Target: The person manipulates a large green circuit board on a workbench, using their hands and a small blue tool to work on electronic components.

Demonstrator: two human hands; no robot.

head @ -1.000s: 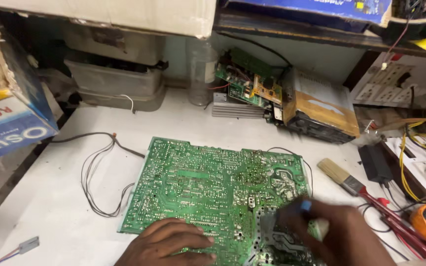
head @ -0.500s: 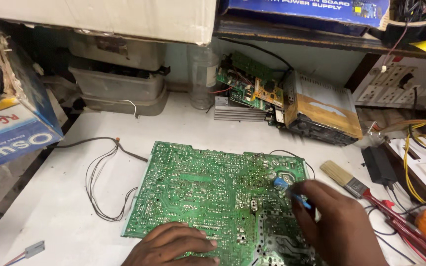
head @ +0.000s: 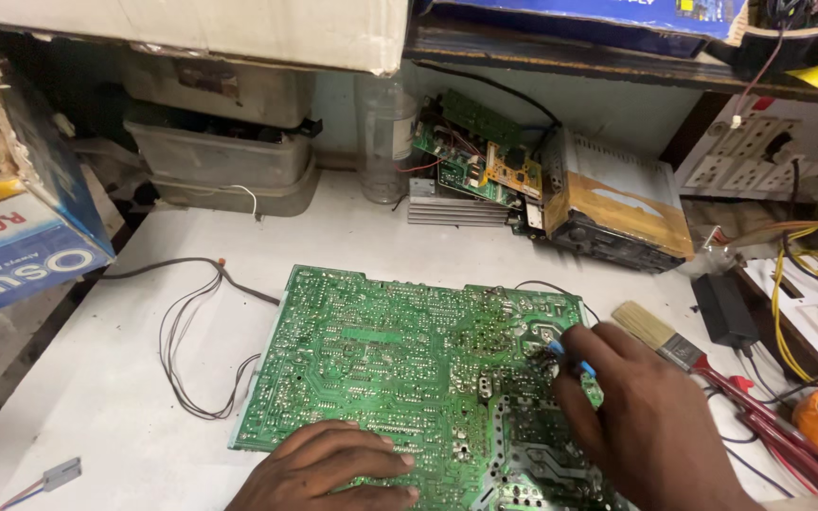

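Large green printed circuit board [head: 400,378], solder side up, lies flat on the white worktable [head: 125,378], at centre to 6 o'clock of the view.

Left hand [head: 333,468]: palm down, fingers spread flat, pressing on the board's near edge at 6 o'clock. Grips nothing.

Right hand [head: 641,416]: at 4 o'clock, fingers closed around a slim blue-handled tool [head: 570,358]. The tool's tip points to 10 o'clock and meets the board near its right edge. Kind of tip: cannot tell, too small.

Doing this step well, as a judgement: keep the flat left hand bearing down so the board does not slide; keep the tool on one joint at a time, at a shallow angle, wrist steady, and avoid bridging neighbouring solder pads, which are densely packed there.

Thin black wire loops [head: 196,350] lie at 9 o'clock of the board, trailing off its left edge. Flat wooden-handled paintbrush [head: 660,339] lies just beside the right hand, at 3 o'clock.

Containers:
- Two stacked grey translucent plastic tubs [head: 220,156], at 11 o'clock against the wall. Contents dark, not readable.
- Clear plastic bottle [head: 388,142], upright at 12 o'clock. Looks empty or nearly so; cannot be sure.
- Blue-and-white cardboard box [head: 16,255], torn open, at 9 o'clock. Inside not visible.
- Metal chassis with brown top [head: 613,213] at 1 o'clock, small green boards [head: 471,156] leaning at its left.
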